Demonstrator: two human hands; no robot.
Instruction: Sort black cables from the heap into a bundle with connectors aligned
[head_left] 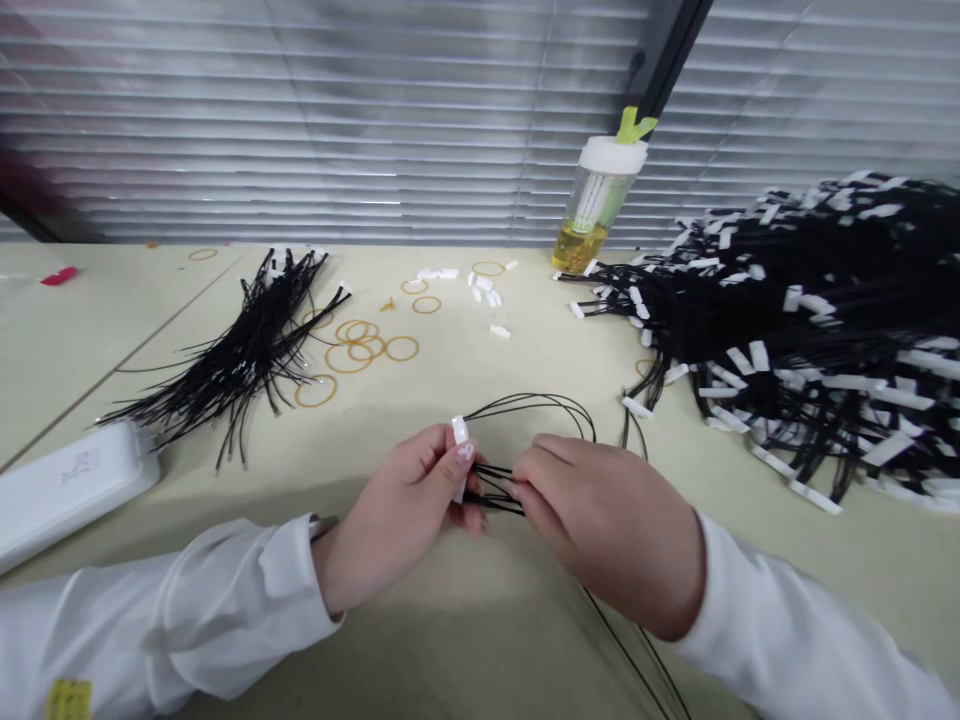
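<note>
My left hand [420,485] pinches a white connector strip [460,432] between thumb and fingers, low in the middle of the view. Thin black cables [491,487] run out of it to the right. Just beside it, my right hand [600,520] has its fingers closed around these cables. One group of the cables [544,397] bows upward in a loop behind the right hand, and loose ends hang below it toward the front edge. The part of the cables inside the right hand is hidden.
A big heap of black cables with white connectors [825,300] covers the right side. A smaller black cable bundle [247,340] lies left, near a white power bank [75,490]. Rubber bands [360,340], small white connectors [484,288] and a bottle [600,200] stand or lie toward the blinds [337,120].
</note>
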